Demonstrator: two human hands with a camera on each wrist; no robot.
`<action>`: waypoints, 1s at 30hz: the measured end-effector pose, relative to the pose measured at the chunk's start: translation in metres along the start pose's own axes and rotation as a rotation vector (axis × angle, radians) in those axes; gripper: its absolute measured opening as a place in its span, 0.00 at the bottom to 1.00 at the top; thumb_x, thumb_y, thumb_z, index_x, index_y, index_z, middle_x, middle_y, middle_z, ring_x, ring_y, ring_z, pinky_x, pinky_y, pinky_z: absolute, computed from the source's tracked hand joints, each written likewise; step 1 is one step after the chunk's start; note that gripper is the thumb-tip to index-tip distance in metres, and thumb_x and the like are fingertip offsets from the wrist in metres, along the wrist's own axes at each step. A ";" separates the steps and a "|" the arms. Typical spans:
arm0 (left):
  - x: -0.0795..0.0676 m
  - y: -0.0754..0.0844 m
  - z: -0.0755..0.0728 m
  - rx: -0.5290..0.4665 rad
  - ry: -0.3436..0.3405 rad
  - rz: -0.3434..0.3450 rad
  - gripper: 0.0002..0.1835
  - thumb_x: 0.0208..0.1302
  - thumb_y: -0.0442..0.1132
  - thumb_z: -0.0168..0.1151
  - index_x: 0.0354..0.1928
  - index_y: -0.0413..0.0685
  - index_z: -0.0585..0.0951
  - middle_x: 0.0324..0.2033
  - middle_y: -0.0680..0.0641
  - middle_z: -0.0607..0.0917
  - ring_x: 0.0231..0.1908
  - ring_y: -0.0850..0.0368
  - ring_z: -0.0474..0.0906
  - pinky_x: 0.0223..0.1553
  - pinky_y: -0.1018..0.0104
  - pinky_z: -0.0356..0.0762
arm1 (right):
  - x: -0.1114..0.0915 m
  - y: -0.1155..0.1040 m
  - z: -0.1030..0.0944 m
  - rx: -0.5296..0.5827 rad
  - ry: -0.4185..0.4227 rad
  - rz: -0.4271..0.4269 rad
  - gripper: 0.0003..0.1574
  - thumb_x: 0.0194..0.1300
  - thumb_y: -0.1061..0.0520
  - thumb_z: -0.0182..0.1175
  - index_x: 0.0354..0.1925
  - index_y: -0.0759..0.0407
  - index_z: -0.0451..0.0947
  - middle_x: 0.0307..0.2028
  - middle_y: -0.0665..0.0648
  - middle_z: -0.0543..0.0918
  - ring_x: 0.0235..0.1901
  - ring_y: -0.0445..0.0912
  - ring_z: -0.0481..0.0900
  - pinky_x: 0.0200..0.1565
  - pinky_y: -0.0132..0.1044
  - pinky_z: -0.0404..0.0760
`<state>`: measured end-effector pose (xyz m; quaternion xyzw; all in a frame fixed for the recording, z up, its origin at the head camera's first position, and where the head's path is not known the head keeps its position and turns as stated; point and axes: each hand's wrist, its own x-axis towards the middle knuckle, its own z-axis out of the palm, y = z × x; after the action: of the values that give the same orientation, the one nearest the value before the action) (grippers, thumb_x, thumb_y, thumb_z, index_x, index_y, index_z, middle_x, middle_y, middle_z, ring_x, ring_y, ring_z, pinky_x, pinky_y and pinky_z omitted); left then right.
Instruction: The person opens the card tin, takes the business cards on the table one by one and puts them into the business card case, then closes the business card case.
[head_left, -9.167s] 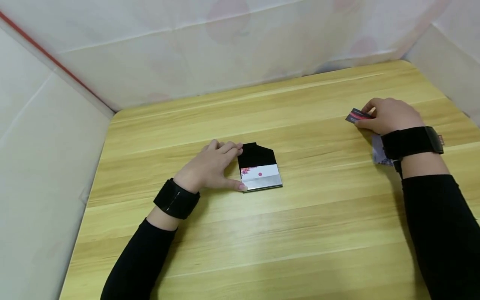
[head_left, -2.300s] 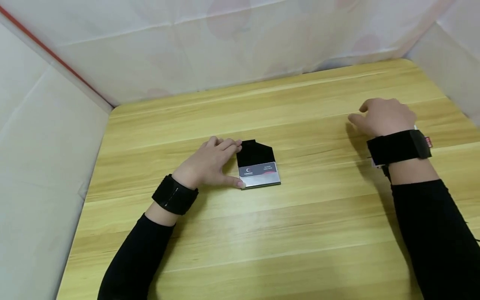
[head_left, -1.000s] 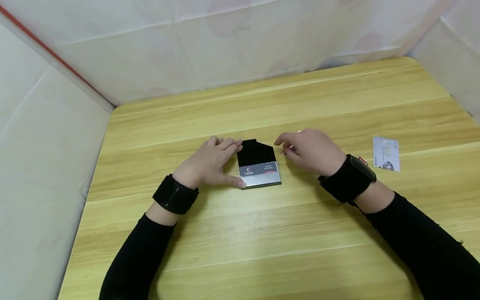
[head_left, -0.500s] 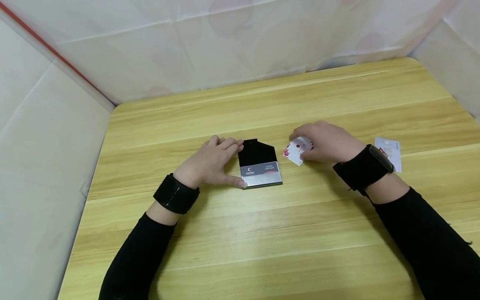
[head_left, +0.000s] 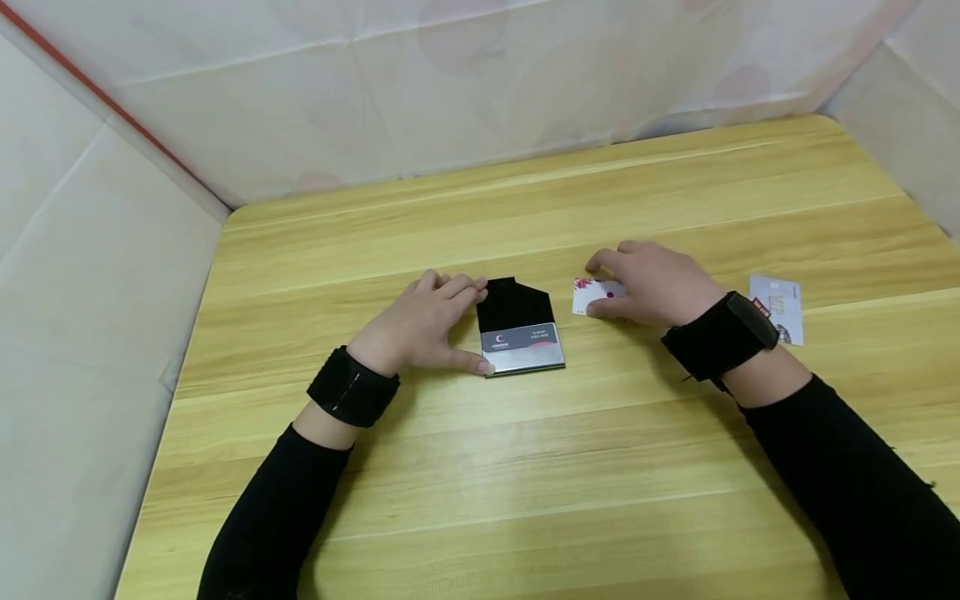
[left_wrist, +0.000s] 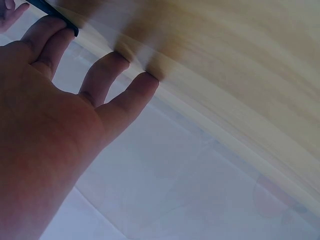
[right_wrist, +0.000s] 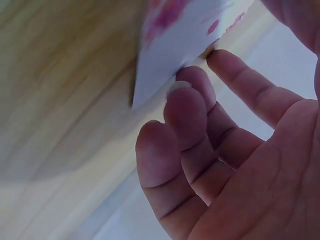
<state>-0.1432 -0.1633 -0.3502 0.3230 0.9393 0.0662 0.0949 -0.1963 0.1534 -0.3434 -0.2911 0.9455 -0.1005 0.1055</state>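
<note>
In the head view, a card case lies unfolded on the table, its black flap pointing away and a grey business card seated in its silver pocket. My left hand holds the case by its left side, thumb at the near corner and fingertips at the far one. The left wrist view catches only the case's dark edge under two fingers. To the right of the case, my right hand pinches a white business card with pink flowers between thumb and fingers; it hangs close over the table in the right wrist view.
A pale VIP card lies flat on the wood-grain table, partly behind my right wristband. Pale draped walls rise behind the table and along its left and right sides.
Earlier, the pocket showed a white card and my right hand held a dark one at far right; now a grey card shows. The right hand came left, then turned the white card straighter.
</note>
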 end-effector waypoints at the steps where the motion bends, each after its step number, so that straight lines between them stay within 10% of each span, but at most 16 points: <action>1: 0.000 0.000 0.000 0.001 -0.001 -0.001 0.59 0.41 0.82 0.52 0.69 0.48 0.63 0.68 0.55 0.60 0.52 0.49 0.59 0.56 0.51 0.61 | 0.000 0.000 0.001 0.005 -0.002 0.005 0.36 0.54 0.37 0.66 0.56 0.53 0.74 0.39 0.56 0.77 0.34 0.49 0.71 0.34 0.45 0.72; 11: 0.001 -0.001 0.002 -0.009 -0.002 -0.001 0.59 0.41 0.82 0.51 0.69 0.48 0.63 0.68 0.55 0.60 0.51 0.50 0.59 0.56 0.51 0.61 | 0.004 -0.002 0.009 -0.047 0.062 0.007 0.31 0.52 0.31 0.64 0.39 0.54 0.77 0.29 0.53 0.72 0.28 0.48 0.68 0.25 0.41 0.67; 19: 0.001 0.000 0.002 0.000 0.008 0.002 0.59 0.41 0.82 0.52 0.69 0.48 0.64 0.68 0.55 0.60 0.51 0.49 0.59 0.56 0.50 0.61 | 0.005 -0.006 0.009 -0.028 0.171 -0.094 0.15 0.66 0.54 0.53 0.49 0.56 0.75 0.35 0.53 0.73 0.29 0.48 0.69 0.28 0.41 0.71; 30: 0.002 0.000 0.001 -0.001 -0.013 -0.006 0.59 0.41 0.82 0.51 0.70 0.49 0.63 0.68 0.56 0.59 0.52 0.49 0.58 0.57 0.51 0.61 | 0.006 -0.019 0.006 0.060 0.444 -0.313 0.21 0.57 0.66 0.54 0.50 0.54 0.79 0.35 0.51 0.80 0.24 0.43 0.67 0.27 0.36 0.68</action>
<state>-0.1447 -0.1622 -0.3514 0.3204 0.9397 0.0641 0.1015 -0.1897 0.1343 -0.3449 -0.4011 0.8857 -0.2049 -0.1126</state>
